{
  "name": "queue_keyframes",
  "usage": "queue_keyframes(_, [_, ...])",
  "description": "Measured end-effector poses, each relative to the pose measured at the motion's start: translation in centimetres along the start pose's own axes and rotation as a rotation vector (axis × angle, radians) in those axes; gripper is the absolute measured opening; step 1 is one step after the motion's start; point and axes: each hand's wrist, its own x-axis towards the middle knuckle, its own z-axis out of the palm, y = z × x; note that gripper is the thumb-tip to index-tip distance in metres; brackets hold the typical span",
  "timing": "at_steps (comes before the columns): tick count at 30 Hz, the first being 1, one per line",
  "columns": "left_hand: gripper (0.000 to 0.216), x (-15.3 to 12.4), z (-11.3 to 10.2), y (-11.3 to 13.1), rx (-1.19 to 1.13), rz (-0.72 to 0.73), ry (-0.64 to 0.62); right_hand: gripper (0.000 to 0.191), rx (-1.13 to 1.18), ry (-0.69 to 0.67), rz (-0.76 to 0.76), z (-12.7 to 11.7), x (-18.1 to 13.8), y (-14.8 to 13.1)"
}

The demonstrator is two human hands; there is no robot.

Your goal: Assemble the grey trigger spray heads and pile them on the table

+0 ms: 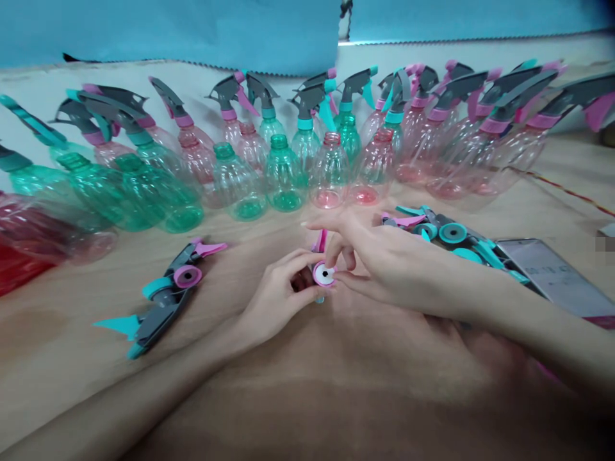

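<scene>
- Hands meet at the middle of the table, both on one spray head.
- Left hand is closed around the head's body from the left and below, so most of the body is hidden.
- Right hand comes in from the right. Its thumb and bent fingers pinch the pink collar, and its forefinger points out leftward above it.
- The collar's open mouth faces the camera, with a white disc seated inside. The head's long axis runs roughly away from the person, and the pink trigger sticks up behind.
- Neither hand is nearer, since both touch it. The right one is at the collar end.
- Two loose heads lie left of the hands, well apart from them. A pile of heads lies just behind the right hand.
- Green and pink bottles stand in an arc beyond, some capped and some open-necked.
- A flat screen lies to the right, and a blue sheet hangs behind the brown table.
</scene>
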Motion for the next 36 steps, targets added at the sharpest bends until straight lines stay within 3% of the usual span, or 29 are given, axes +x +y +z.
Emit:
queue_keyframes(13, [0.023,0.1,-0.1,0.4,0.005,0.043,0.005,0.053,-0.088,-0.032,-0.014,0.6,0.2,0.1])
queue_keyframes(20, [0.014,-0.1,-0.2,0.8,0.056,0.086,0.013,0.055,-0.205,0.053,-0.064,1.0,0.3,-0.7])
queue_keyframes(29, [0.025,-0.1,-0.1,0.2,0.04,0.059,0.099,0.051,-0.007,0.217,0.005,2.6,0.8,-0.6])
queue_keyframes(36, [0.027,-0.2,-0.1,0.4,0.089,0.071,0.144,0.042,-0.075,0.07,0.062,1.6,0.2,-1.2])
